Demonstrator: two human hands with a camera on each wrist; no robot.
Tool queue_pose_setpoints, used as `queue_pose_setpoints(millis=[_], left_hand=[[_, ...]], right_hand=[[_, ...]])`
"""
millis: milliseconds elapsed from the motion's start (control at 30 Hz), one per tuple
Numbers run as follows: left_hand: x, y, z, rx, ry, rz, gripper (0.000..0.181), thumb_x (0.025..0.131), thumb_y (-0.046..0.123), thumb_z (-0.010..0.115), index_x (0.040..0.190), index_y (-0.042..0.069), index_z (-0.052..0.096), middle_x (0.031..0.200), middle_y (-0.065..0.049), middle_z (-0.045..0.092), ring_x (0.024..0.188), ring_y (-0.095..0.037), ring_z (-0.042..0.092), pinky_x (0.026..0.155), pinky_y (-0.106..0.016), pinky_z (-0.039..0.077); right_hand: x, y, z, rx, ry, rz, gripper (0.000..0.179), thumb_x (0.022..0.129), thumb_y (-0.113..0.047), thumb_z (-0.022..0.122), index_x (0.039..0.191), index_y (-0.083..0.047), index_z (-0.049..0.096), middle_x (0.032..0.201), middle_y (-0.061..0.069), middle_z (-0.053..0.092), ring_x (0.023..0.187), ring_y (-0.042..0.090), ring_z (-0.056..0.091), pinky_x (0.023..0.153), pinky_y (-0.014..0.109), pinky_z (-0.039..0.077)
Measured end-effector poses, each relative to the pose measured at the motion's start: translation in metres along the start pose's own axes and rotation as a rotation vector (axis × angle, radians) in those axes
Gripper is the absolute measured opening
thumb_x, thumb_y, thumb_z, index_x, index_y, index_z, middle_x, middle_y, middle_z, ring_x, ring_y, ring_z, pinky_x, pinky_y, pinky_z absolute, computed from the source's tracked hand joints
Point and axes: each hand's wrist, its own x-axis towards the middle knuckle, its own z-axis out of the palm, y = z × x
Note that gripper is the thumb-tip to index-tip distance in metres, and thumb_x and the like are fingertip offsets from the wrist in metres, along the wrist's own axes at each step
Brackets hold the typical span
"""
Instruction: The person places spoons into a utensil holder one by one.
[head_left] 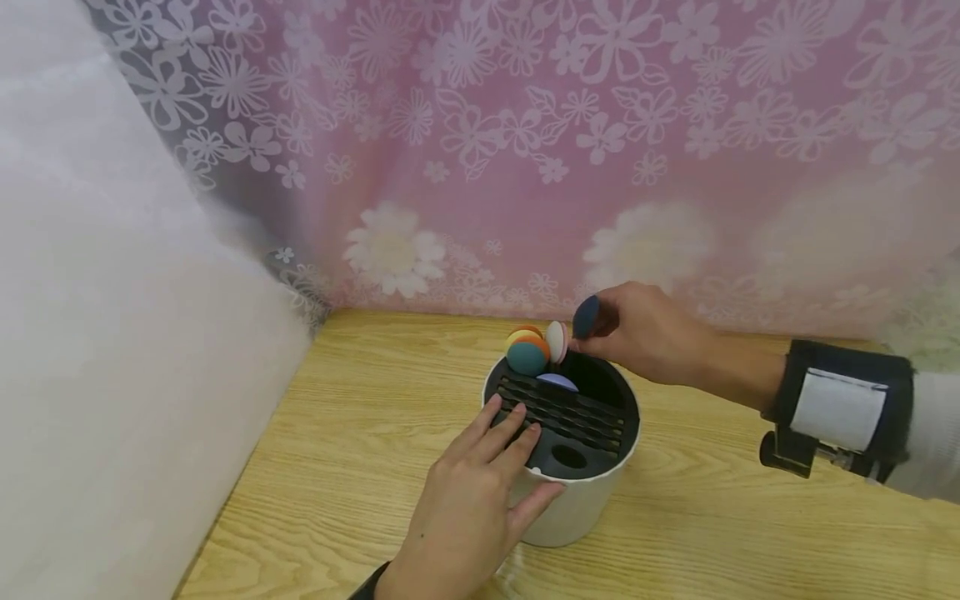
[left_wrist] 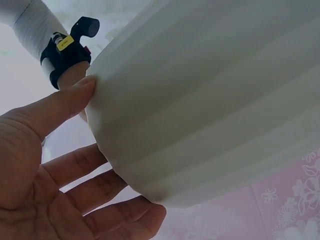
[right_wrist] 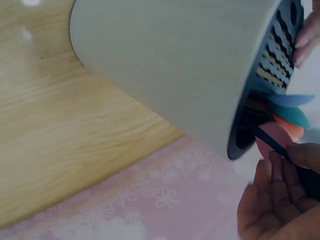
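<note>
A round off-white utensil holder with a black slotted insert stands on the wooden table. My left hand rests on it, fairly straight fingers over the insert and thumb against the outer wall. My right hand pinches a utensil with a dark blue rounded end above the back opening. In the right wrist view its thin dark stem reaches into the opening. Beside it, several rounded coloured ends stick up: a teal one, a pale pink one and a lilac one.
Light wood tabletop surrounds the holder. Behind it hangs a pink flowered curtain, close to the table's back edge. A white sheet borders the left side. The right wrist carries a black strapped camera mount.
</note>
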Motion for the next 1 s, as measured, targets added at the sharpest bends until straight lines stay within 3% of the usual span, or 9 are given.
queue_pose_setpoints(millis=[233, 467, 700, 833, 1000], left_hand=[[-0.001, 0.001, 0.002, 0.017, 0.010, 0.001, 0.052, 0.080, 0.050, 0.058, 0.113, 0.010, 0.064, 0.121, -0.010, 0.060, 0.122, -0.022, 0.038, 0.096, -0.039, 0.042], [0.000, 0.001, 0.002, 0.028, 0.026, 0.004, 0.051, 0.080, 0.050, 0.059, 0.112, 0.010, 0.064, 0.120, -0.010, 0.061, 0.121, -0.022, 0.039, 0.096, -0.038, 0.042], [0.002, 0.002, 0.002, 0.015, 0.051, 0.012, 0.053, 0.079, 0.049, 0.061, 0.110, 0.007, 0.064, 0.118, -0.011, 0.062, 0.120, -0.023, 0.040, 0.097, -0.037, 0.041], [0.002, 0.002, 0.005, -0.016, 0.095, 0.021, 0.057, 0.079, 0.051, 0.060, 0.108, 0.003, 0.064, 0.115, -0.013, 0.063, 0.119, -0.023, 0.041, 0.096, -0.037, 0.042], [0.003, 0.000, 0.008, -0.022, 0.145, 0.032, 0.062, 0.077, 0.053, 0.062, 0.107, -0.001, 0.063, 0.111, -0.013, 0.065, 0.119, -0.025, 0.041, 0.093, -0.038, 0.045]], right_hand=[[-0.007, 0.005, 0.010, -0.034, 0.008, -0.005, 0.012, 0.073, -0.025, 0.071, 0.078, -0.015, 0.067, 0.075, 0.003, 0.062, 0.067, 0.014, 0.052, 0.055, 0.033, 0.047], [-0.017, 0.013, 0.005, -0.031, -0.018, 0.018, 0.015, 0.074, -0.028, 0.070, 0.083, -0.015, 0.066, 0.089, 0.004, 0.063, 0.078, 0.018, 0.051, 0.063, 0.035, 0.047], [-0.032, 0.025, 0.003, 0.035, 0.085, -0.003, 0.029, 0.085, -0.033, 0.060, 0.101, -0.010, 0.058, 0.103, 0.007, 0.059, 0.091, 0.021, 0.054, 0.075, 0.046, 0.048], [-0.043, 0.039, 0.015, 0.166, 0.129, -0.018, 0.036, 0.089, -0.032, 0.053, 0.117, -0.009, 0.049, 0.118, 0.009, 0.054, 0.104, 0.023, 0.050, 0.083, 0.053, 0.046], [-0.058, 0.054, 0.040, 0.476, 0.047, -0.122, 0.055, 0.091, -0.015, 0.050, 0.140, -0.017, 0.024, 0.143, 0.008, 0.029, 0.125, 0.027, 0.031, 0.089, 0.062, 0.039]])
